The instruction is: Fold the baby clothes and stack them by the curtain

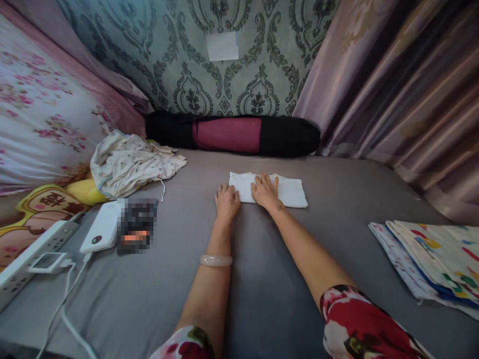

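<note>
Resting on a folded white cloth (pixel 294 193), the right hand (pixel 265 191) lay open, fingers spread, while the left hand (pixel 227 202), also open, touched the cloth's left end on a gray sheet (pixel 157 299).

Characters (pixel 56 196) on yellow cushion (pixel 33 205), too blurred.

1. A grey-green wall (pixel 258 92) stands at the far side, patterned with dark medallions and leafy scrolls
2. A white rectangular sheet (pixel 223 47) sits on that wall
3. A mauve curtain (pixel 355 85) hangs in deep folds at right
4. White fabric with pink flowers (pixel 37 119) slopes down at left
5. A bed (pixel 164 289) spreads below, covered in grey cloth
6. The light is soft and dim
</note>
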Motion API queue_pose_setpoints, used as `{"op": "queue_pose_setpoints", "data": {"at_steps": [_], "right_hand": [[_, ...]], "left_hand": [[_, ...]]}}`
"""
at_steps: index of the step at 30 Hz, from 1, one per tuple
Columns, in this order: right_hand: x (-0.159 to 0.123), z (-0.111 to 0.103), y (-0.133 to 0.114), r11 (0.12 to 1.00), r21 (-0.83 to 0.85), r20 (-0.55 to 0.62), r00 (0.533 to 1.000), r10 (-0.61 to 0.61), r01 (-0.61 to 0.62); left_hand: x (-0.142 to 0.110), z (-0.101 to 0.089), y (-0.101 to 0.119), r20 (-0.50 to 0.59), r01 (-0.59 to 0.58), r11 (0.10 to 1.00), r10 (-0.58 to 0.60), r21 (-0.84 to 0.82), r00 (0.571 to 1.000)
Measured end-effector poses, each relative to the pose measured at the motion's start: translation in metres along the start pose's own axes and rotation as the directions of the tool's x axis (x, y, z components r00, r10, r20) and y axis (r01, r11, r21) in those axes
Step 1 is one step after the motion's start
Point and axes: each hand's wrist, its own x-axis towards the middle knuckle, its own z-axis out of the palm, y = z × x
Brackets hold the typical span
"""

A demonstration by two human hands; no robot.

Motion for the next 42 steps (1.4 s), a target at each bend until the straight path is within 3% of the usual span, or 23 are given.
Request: {"op": "queue_pose_setpoints", "data": {"at_steps": [4,7,12,23,27,33,42], "right_hand": [[0.005,0.002,-0.020,0.997,0.016,-0.027,0.997,-0.078,0.079],[0.009,0.009,-0.028,0.997,0.030,0.008,0.998,-0.068,0.068],[0.011,0.018,-0.028,0.998,0.023,0.016,0.998,-0.056,0.056],[0.018,0.013,-0.034,0.998,0.030,0.083,0.995,-0.049,0.047],[0.024,0.011,-0.053,0.988,0.067,0.036,0.989,-0.140,0.138],[0.027,0.017,-0.077,0.969,0.110,0.088,0.969,-0.230,0.220],[0.028,0.024,-0.075,0.965,0.116,0.118,0.962,-0.248,0.234]], "left_hand": [[0.002,-0.002,-0.002,0.007,0.028,1.000,-0.028,-0.007,1.000],[0.003,-0.001,-0.004,-0.004,0.040,0.999,-0.040,-0.033,0.999],[0.005,0.001,-0.006,-0.021,0.032,0.997,-0.034,-0.067,0.999],[0.012,0.004,-0.013,-0.098,-0.002,0.988,-0.013,-0.152,0.995],[0.016,0.000,-0.016,-0.129,0.042,0.960,-0.080,-0.276,0.988],[0.015,-0.011,-0.013,-0.156,0.155,0.874,-0.252,-0.462,0.955],[0.016,-0.007,-0.013,-0.135,0.143,0.838,-0.248,-0.527,0.959]]}}
